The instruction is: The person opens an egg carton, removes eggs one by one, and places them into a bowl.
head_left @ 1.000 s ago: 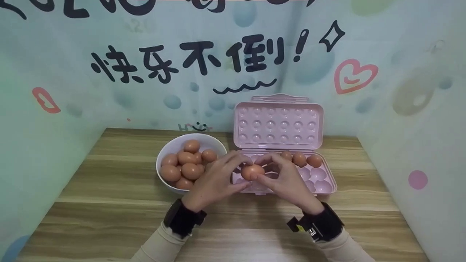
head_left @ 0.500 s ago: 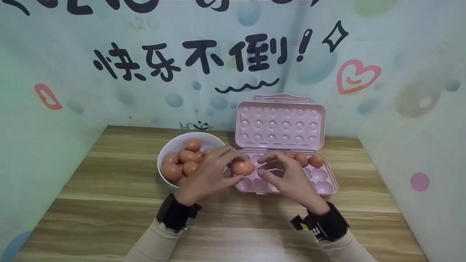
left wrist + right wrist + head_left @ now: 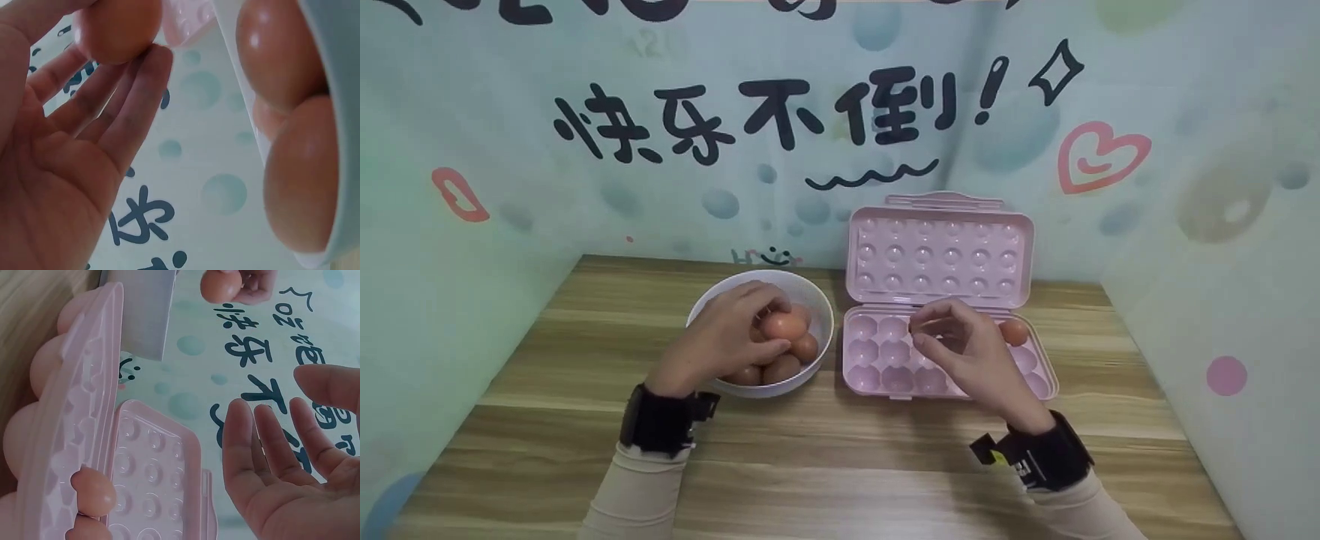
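Note:
My left hand (image 3: 712, 334) pinches a brown egg (image 3: 784, 327) between thumb and fingertips, over the white bowl (image 3: 812, 294). Several more brown eggs (image 3: 782, 370) lie in that bowl, partly hidden by the hand. The left wrist view has the held egg (image 3: 118, 28) at the fingertips. My right hand (image 3: 971, 352) hovers above the pink egg box (image 3: 877, 381), its fingers loosely bent and nothing between them. One egg (image 3: 1014, 332) shows in the box's back row; the right hand hides cups beside it. Two eggs (image 3: 95, 492) in the box appear in the right wrist view.
The egg box's lid (image 3: 941, 255) stands raised at the back, near the printed cloth (image 3: 697, 202). Bowl and box sit side by side on the wooden table (image 3: 810, 472), with a narrow gap between them. Cloth also rises at both sides.
Both hands were around the egg over the box. The right hand let go, and the left carried the egg left to above the bowl. The right hand shifted slightly right.

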Tool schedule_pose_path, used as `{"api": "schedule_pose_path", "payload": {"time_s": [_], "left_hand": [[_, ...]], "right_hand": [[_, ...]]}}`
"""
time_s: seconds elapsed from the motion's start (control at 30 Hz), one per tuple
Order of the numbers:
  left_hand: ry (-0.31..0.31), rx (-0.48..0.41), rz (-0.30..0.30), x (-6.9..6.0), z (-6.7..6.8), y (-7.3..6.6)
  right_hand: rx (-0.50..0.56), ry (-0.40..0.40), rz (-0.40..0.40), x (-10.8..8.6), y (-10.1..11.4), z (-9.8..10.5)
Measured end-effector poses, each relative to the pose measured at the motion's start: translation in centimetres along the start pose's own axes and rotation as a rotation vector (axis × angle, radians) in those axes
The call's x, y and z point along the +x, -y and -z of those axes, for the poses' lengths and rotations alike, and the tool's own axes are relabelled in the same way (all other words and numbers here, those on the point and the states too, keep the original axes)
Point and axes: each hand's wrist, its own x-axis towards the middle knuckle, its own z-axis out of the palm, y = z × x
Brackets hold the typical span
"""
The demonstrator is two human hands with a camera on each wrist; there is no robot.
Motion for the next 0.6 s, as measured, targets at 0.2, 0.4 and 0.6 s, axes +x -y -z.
{"api": "schedule_pose_path", "payload": {"time_s": [0.2,0.4,0.6], "left_hand": [[0.093,-0.005,-0.026,-0.1,-0.3,0.7],[0.141,0.010,0.105,0.2,-1.4,0.7],[0.122,0.093,0.069,0.5,-2.2,0.6]], "right_hand": [[-0.004,0.000,-0.010,0.1,0.0,0.1],[-0.006,0.005,-0.014,0.1,0.1,0.1],[-0.006,0.010,-0.015,0.1,0.2,0.2]]}}
